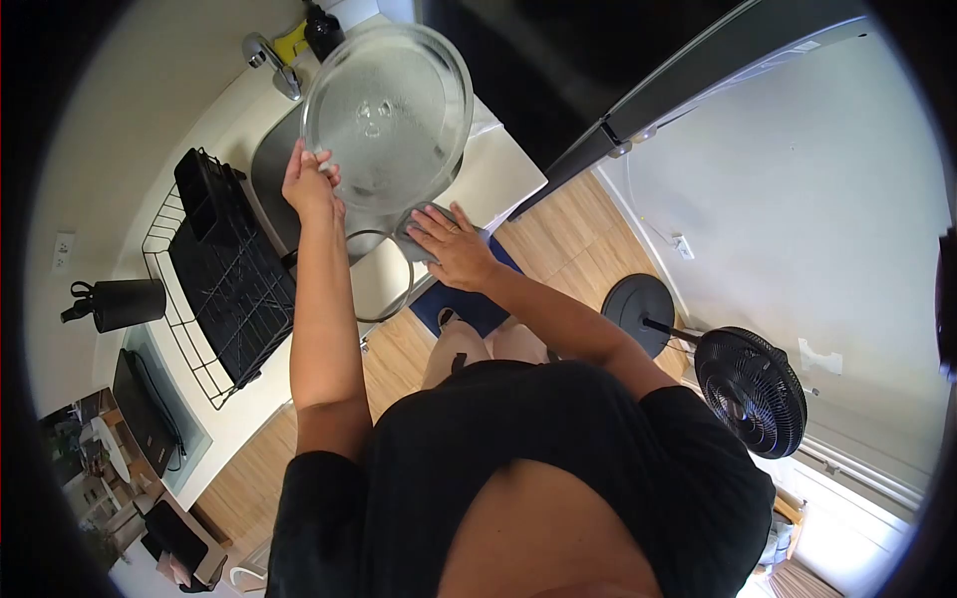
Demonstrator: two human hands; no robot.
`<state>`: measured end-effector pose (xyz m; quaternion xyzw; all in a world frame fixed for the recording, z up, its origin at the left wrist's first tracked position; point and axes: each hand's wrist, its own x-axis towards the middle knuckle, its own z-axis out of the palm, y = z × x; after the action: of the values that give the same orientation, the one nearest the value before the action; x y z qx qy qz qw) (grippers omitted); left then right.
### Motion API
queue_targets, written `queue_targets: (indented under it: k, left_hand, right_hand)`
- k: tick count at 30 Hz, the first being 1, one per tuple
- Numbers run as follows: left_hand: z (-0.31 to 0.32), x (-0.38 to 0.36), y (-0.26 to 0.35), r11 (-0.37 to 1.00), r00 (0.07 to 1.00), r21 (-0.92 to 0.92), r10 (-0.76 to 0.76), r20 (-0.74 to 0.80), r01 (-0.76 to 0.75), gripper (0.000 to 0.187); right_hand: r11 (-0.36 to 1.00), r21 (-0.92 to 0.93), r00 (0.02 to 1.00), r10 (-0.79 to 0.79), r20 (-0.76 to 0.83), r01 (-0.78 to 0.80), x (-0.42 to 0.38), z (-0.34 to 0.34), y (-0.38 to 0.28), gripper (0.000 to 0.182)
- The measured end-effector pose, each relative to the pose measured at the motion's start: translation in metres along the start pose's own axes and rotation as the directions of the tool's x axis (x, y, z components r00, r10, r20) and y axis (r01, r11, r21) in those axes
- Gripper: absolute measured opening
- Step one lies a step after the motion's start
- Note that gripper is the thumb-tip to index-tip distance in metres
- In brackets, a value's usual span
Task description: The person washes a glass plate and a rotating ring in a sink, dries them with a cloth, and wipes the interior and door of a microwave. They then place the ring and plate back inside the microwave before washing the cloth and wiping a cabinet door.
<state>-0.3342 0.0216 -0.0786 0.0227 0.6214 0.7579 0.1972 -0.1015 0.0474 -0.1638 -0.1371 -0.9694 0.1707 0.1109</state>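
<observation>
A round clear glass plate (pixel 389 115) is held up over the sink (pixel 274 179). My left hand (pixel 314 187) grips its lower left edge, with the thumb and fingers around the rim. At the plate's lower right edge, my right hand (pixel 454 244) presses a grey cloth (pixel 414 231), fingers spread over it. Below the plate, a clear curved ring or lid rim (pixel 410 279) rests near the counter edge, partly hidden by my left arm.
Left of the sink is a black dish rack (pixel 224 289), with a black kettle-like container (pixel 130 303) beyond it. A faucet (pixel 273 65) and dark bottle (pixel 323 32) stand behind the sink. A black fan (pixel 748 391) is at the right.
</observation>
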Motion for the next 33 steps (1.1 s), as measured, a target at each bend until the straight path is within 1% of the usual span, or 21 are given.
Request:
queue_targets:
  k: [1,3,5,7,8,10,12,14,16,17,19,21,23,26,27,28,29,30,31,32,33]
  left_hand:
    - [0.001,-0.002,-0.002,1.0,1.0,-0.001,0.008,0.002,-0.008,0.03]
    - [-0.004,-0.013,-0.022,0.999,0.999,0.004,-0.041,-0.008,0.041,0.03]
    - [-0.004,-0.02,-0.051,0.998,0.999,0.01,-0.054,0.001,0.054,0.029]
    - [0.001,-0.027,-0.076,0.995,0.996,0.073,-0.079,0.044,0.075,0.028]
    - [0.008,-0.03,-0.084,0.996,0.997,0.064,-0.068,0.046,0.065,0.028]
    - [0.017,-0.036,-0.101,0.985,0.992,0.131,-0.119,0.033,0.113,0.028]
    - [0.025,-0.026,-0.126,0.984,0.994,0.143,-0.109,0.02,0.105,0.028]
    - [0.032,-0.016,-0.146,0.983,0.995,0.156,-0.101,0.015,0.097,0.029]
    - [0.04,-0.009,-0.156,0.986,0.994,0.134,-0.093,-0.055,0.099,0.029]
    - [0.042,-0.007,-0.161,0.987,0.995,0.128,-0.091,-0.044,0.096,0.029]
    - [0.039,-0.005,-0.17,0.989,1.0,0.145,0.003,0.0,-0.003,0.037]
    - [0.036,-0.002,-0.176,0.996,0.999,0.089,-0.024,0.035,0.021,0.044]
    - [0.035,-0.004,-0.176,0.985,0.998,0.167,0.039,0.056,-0.048,0.048]
    - [0.031,-0.001,-0.177,0.933,0.998,0.361,-0.012,0.054,-0.009,0.047]
    - [0.027,0.0,-0.175,0.905,0.998,0.425,-0.022,0.063,-0.007,0.046]
    - [0.009,0.03,-0.212,0.914,0.996,0.403,0.009,0.093,-0.046,0.046]
    - [-0.001,0.057,-0.242,0.673,0.942,0.665,0.297,0.158,-0.324,0.049]
    - [0.008,0.028,-0.208,0.776,0.992,0.621,0.051,0.114,-0.111,0.051]
    - [0.014,0.004,-0.187,0.648,0.98,0.736,0.158,0.12,-0.194,0.051]
    - [0.02,-0.016,-0.168,0.498,0.956,0.83,0.262,0.132,-0.251,0.051]
    - [0.022,-0.026,-0.156,0.46,0.961,0.857,0.242,0.132,-0.233,0.05]
  right_hand:
    - [0.999,-0.049,0.999,0.007,-0.043,-0.009,-0.001,0.001,0.006,0.056]
    - [0.972,-0.15,0.982,0.175,-0.068,-0.183,-0.012,-0.016,0.049,0.057]
    - [0.886,-0.293,0.917,0.276,-0.287,-0.359,-0.027,-0.028,0.098,0.054]
    - [0.866,0.065,0.829,0.495,-0.26,-0.496,-0.045,-0.038,0.149,0.051]
    - [0.87,0.062,0.831,0.486,-0.27,-0.489,-0.057,-0.047,0.159,0.051]
    - [0.837,0.311,0.816,0.527,-0.238,-0.45,-0.086,-0.059,0.166,0.049]
    - [0.83,0.345,0.784,0.542,-0.304,-0.439,-0.116,-0.057,0.158,0.048]
    - [0.668,0.59,0.744,0.649,-0.162,-0.454,-0.138,-0.087,0.127,0.046]
    - [0.459,0.767,0.647,0.759,-0.075,-0.449,-0.162,-0.088,0.123,0.041]
    - [0.464,0.765,0.644,0.761,-0.086,-0.446,-0.175,-0.095,0.124,0.041]
    - [0.482,0.649,0.606,0.795,-0.042,-0.588,-0.194,-0.12,0.118,0.04]
    - [0.473,0.669,0.567,0.819,-0.094,-0.573,-0.207,-0.137,0.119,0.043]
    - [0.447,0.559,0.529,0.848,-0.017,-0.699,-0.212,-0.17,0.115,0.046]
    - [0.398,0.585,0.434,0.897,-0.086,-0.706,-0.221,-0.189,0.131,0.044]
    - [0.413,0.596,0.432,0.894,-0.121,-0.689,-0.222,-0.195,0.135,0.044]
    - [0.241,0.836,0.368,0.929,-0.05,-0.493,-0.223,-0.203,0.141,0.042]
    - [0.045,0.972,0.345,0.938,0.038,-0.231,-0.223,-0.211,0.147,0.04]
    - [-0.141,0.985,0.425,0.889,0.169,-0.096,-0.225,-0.231,0.145,0.03]
    - [-0.113,0.992,0.439,0.889,0.13,-0.064,-0.229,-0.244,0.148,0.03]
    - [-0.157,0.987,0.516,0.848,0.12,0.028,-0.234,-0.255,0.153,0.027]
    - [-0.209,0.972,0.591,0.8,0.105,0.11,-0.239,-0.266,0.158,0.026]
